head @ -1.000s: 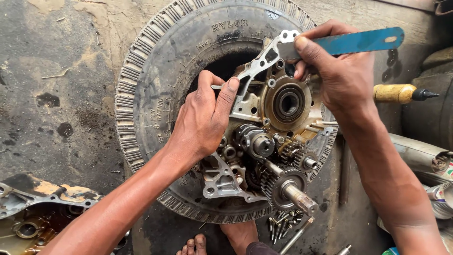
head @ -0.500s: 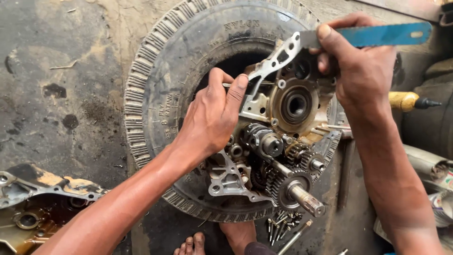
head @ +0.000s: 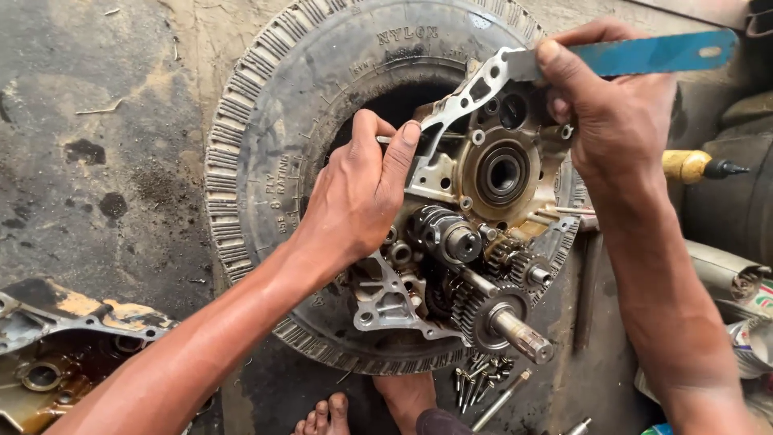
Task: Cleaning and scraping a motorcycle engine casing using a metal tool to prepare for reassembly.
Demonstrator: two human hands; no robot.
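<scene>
While left hand (head: 354, 201) steadies engine case (head: 483, 173), right hand (head: 616, 113) grips scraper (head: 644, 55).

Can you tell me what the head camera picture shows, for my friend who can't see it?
A person's two hands work on an open engine case full of gears, which rests on an old tyre lying on a dirty floor. The right hand holds a blue flat tool against the case's edge, and the left hand steadies the case.

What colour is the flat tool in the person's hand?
Blue flat tool, held in the right hand; head view.
</scene>
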